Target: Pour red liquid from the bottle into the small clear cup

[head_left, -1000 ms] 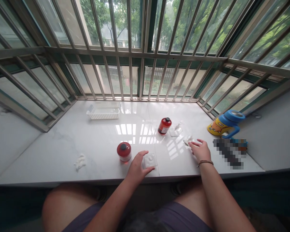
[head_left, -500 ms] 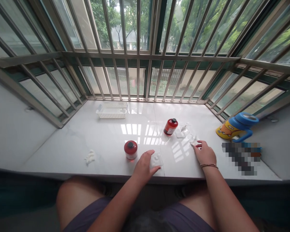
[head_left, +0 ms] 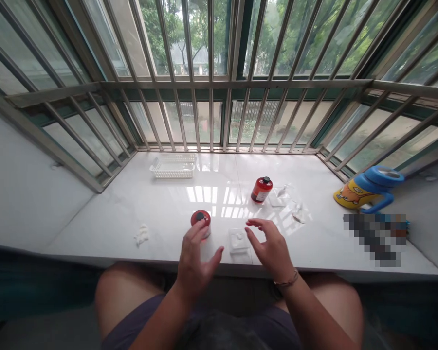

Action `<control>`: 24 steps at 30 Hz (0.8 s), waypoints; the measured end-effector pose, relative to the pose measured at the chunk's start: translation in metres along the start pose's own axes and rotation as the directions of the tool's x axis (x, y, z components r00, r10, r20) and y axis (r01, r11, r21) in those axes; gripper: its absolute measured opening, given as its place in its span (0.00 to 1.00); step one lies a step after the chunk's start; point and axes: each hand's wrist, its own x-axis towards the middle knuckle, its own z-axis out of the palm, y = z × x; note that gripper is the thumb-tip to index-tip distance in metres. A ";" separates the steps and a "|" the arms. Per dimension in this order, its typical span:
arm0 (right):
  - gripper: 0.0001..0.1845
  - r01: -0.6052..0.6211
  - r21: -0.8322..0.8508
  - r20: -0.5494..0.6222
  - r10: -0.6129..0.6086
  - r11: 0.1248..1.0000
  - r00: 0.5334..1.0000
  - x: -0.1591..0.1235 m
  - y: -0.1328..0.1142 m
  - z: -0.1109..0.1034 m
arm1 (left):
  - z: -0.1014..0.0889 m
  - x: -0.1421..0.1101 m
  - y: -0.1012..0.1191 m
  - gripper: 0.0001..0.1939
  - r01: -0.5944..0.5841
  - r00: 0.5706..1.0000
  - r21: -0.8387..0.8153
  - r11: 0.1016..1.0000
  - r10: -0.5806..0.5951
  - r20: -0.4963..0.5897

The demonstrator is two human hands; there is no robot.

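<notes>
My left hand (head_left: 197, 257) is open, fingers spread, in front of a red bottle with a black cap (head_left: 200, 218) and partly covering it. I cannot tell whether the fingertips touch the bottle. My right hand (head_left: 272, 245) is also open, thumb and fingers apart, at the right side of a small clear plastic tray (head_left: 238, 240). Nothing shows between its fingers. Farther back stands a second red bottle (head_left: 262, 190) with a black cap and a pale label. Beside it lies another clear plastic piece (head_left: 278, 197), and nearer a crumpled whitish scrap (head_left: 300, 214).
A white perforated basket (head_left: 173, 167) stands at the back left. A crumpled white piece (head_left: 142, 235) lies at the left. On the right are a blue and yellow handled flask (head_left: 368, 188) and a blurred-out item (head_left: 375, 238). Metal bars (head_left: 222, 85) line the window behind.
My right hand has left the whitish scrap, now lying on the white surface, and moved left to the clear tray. My left hand has let go of the tray and shifted left to the near bottle.
</notes>
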 end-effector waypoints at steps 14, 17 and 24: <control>0.22 0.114 0.013 0.291 -0.113 0.993 0.950 0.075 -0.086 0.093 | 0.023 0.048 -0.043 0.35 0.709 0.699 -0.171 0.684 -0.652 0.295; 0.21 0.012 0.089 0.251 -0.034 0.996 0.967 0.071 -0.083 0.090 | 0.024 0.045 -0.042 0.39 0.700 0.711 -0.226 0.677 -0.634 0.303; 0.22 -0.018 0.310 0.326 -0.089 0.951 0.941 0.066 -0.076 0.079 | 0.023 0.043 -0.047 0.40 0.656 0.750 -0.252 0.711 -0.576 0.326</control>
